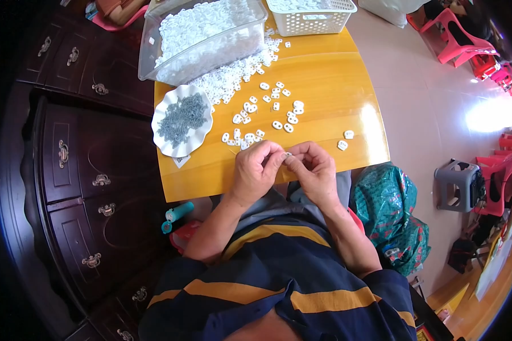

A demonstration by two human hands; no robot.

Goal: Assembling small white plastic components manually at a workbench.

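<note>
Closely together, the left hand [256, 170] and right hand [314, 172] pinch 1 small piece [288, 154], partly hidden, by the near edge of the surface [330, 68]. Steadying it with 1 hand while the other adjusts gently looks wise; loose tiles [277, 124] lie beyond.

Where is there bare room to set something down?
Bare: the right side of the table, between the basket and two white pieces; also the near-left corner, between the scalloped dish and the left hand. Crowded: the white spill beside the clear bin, and loose pieces beyond the left hand and the right hand.
</note>
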